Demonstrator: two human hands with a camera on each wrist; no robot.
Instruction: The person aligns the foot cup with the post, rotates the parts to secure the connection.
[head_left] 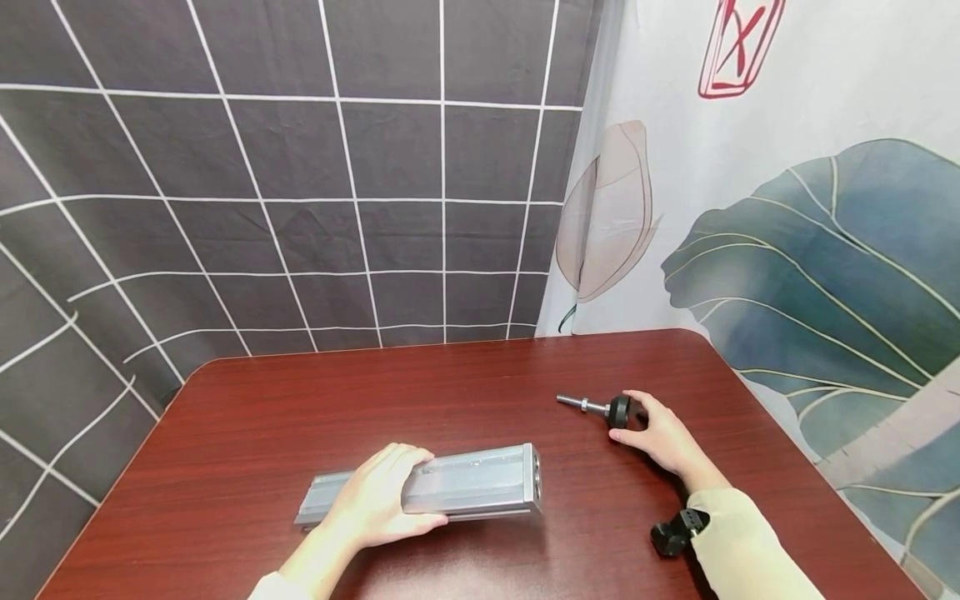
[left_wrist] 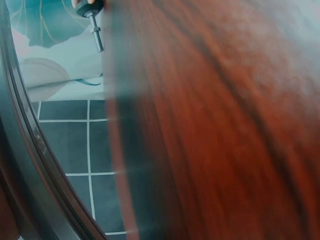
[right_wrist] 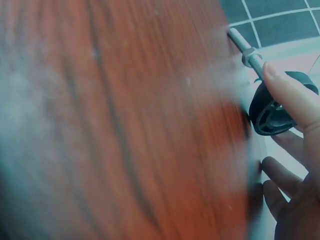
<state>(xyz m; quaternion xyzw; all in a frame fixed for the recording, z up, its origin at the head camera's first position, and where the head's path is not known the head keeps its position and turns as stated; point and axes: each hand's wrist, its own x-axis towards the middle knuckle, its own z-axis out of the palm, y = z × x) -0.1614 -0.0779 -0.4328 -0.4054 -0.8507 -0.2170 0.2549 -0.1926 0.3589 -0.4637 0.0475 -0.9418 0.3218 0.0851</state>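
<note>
A long silver aluminium profile (head_left: 480,479) lies crosswise low over the table in the head view, its open-ended face to the right. My left hand (head_left: 378,498) grips it near the middle, thumb along the near side and fingers over the far side. To the right, my right hand (head_left: 666,437) holds a levelling foot (head_left: 618,412) by its round black base. The foot's threaded rod points left and carries a nut (right_wrist: 250,56). In the right wrist view my thumb and fingers pinch the hollow black base (right_wrist: 263,107). The left wrist view shows the profile's edge (left_wrist: 35,125) close up.
The red-brown wooden table (head_left: 420,392) spreads under both hands. A dark grid-patterned curtain (head_left: 390,158) hangs behind it, with a white leaf-patterned curtain (head_left: 675,167) at the right. A black strap device (head_left: 675,533) sits on the right wrist.
</note>
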